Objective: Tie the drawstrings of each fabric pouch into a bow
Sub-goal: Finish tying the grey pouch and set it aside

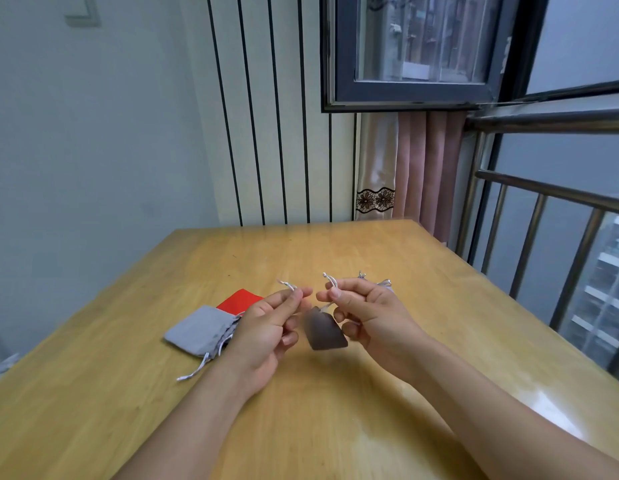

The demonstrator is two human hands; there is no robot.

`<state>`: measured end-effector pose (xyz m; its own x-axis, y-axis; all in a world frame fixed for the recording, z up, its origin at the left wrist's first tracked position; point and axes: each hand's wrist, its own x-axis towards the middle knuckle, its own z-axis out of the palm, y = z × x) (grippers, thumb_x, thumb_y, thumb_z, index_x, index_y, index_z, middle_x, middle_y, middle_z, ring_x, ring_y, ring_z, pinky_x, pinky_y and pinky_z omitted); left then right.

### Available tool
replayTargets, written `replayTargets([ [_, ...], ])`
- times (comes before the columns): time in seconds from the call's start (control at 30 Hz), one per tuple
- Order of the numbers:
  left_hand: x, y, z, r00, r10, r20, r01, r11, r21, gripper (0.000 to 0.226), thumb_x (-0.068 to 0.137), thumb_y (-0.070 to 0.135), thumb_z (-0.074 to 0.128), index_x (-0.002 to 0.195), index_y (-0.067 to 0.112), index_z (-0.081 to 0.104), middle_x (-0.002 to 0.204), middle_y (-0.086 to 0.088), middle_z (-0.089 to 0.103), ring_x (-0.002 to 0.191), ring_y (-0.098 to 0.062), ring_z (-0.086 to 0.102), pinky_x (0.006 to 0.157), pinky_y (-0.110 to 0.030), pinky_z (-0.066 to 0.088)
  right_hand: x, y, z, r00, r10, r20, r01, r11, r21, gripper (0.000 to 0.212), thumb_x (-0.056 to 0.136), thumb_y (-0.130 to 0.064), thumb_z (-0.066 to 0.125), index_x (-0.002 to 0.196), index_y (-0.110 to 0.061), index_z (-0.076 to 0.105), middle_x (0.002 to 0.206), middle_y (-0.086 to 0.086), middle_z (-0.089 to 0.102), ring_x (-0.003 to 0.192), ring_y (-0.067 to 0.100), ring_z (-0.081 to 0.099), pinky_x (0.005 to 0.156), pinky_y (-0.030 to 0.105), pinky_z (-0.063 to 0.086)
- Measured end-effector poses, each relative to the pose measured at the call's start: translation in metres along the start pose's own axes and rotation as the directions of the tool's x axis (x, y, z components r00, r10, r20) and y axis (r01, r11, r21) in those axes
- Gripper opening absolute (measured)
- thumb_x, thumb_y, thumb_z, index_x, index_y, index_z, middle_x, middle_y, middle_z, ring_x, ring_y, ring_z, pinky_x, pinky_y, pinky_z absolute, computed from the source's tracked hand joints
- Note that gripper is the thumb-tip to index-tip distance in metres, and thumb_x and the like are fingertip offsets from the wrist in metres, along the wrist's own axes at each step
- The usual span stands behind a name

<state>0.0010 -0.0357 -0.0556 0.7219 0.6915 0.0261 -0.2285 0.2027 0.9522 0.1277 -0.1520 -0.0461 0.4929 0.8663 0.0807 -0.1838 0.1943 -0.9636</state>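
A small dark grey pouch (pixel 324 330) hangs blurred between my hands above the wooden table (pixel 422 271). My left hand (pixel 266 327) pinches one pale drawstring (pixel 288 285) between thumb and forefinger. My right hand (pixel 363 313) pinches the other drawstring (pixel 330 281), whose end sticks up above the fingers. A light grey pouch (pixel 200 330) lies flat on the table to the left, its loose strings trailing toward me. A red pouch (pixel 239 300) lies partly under it. Behind my right hand a bit of another grey pouch with strings (pixel 382 284) shows.
The table's far edge meets a striped wall and a pink curtain (pixel 426 168). A metal railing (pixel 543 230) and a window run along the right side. A pale object (pixel 1 367) sits at the far left edge.
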Motion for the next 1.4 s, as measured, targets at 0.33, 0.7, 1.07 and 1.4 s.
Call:
replayTargets([
  [0.33, -0.011, -0.005, 0.010, 0.968, 0.108, 0.225, -0.210, 0.840, 0.501, 0.032, 0.097, 0.010, 0.056, 0.071, 0.019, 0.074, 0.058, -0.003, 0.054, 0.051, -0.018, 0.036, 0.047, -0.026, 0.029, -0.002, -0.008, -0.007, 0.962, -0.200, 0.186, 0.256, 0.895, -0.365, 0.006, 0.086, -0.009, 0.074, 0.083, -0.010, 0.079, 0.093, 0.003, 0.075, 0.094, 0.011, 0.068, 0.072, 0.022, 0.053],
  [0.7, -0.010, -0.007, 0.016, 0.982, 0.044, 0.182, -0.107, 0.930, 0.351, 0.029, 0.097, 0.024, 0.056, 0.085, 0.005, 0.074, 0.061, 0.000, 0.054, 0.055, -0.011, 0.046, 0.048, -0.021, 0.035, -0.004, -0.006, -0.002, 0.996, -0.064, 0.060, 0.077, 0.967, -0.244, 0.016, 0.093, -0.011, 0.066, 0.095, 0.002, 0.075, 0.064, 0.003, 0.065, 0.059, 0.007, 0.063, 0.058, 0.016, 0.049],
  [1.07, -0.005, -0.007, 0.006, 1.000, 0.007, 0.010, -0.007, 0.999, 0.046, 0.024, 0.074, 0.032, 0.072, 0.082, 0.010, 0.075, 0.083, 0.000, 0.071, 0.085, -0.010, 0.063, 0.087, -0.029, 0.041, -0.011, -0.009, 0.010, 0.966, -0.258, -0.017, 0.242, 0.926, -0.289, 0.015, 0.079, 0.005, 0.078, 0.091, 0.010, 0.071, 0.065, 0.010, 0.073, 0.047, 0.006, 0.062, 0.046, 0.010, 0.042],
  [1.4, -0.004, 0.002, 0.000, 0.994, 0.110, 0.020, -0.111, 0.987, 0.117, 0.022, 0.075, 0.004, 0.077, 0.096, 0.000, 0.073, 0.087, -0.017, 0.072, 0.081, -0.021, 0.069, 0.076, -0.026, 0.060, -0.002, -0.004, -0.004, 0.975, -0.214, 0.054, 0.212, 0.847, -0.488, 0.036, 0.071, -0.007, 0.088, 0.103, -0.017, 0.074, 0.072, -0.012, 0.068, 0.061, 0.003, 0.058, 0.054, 0.011, 0.044],
])
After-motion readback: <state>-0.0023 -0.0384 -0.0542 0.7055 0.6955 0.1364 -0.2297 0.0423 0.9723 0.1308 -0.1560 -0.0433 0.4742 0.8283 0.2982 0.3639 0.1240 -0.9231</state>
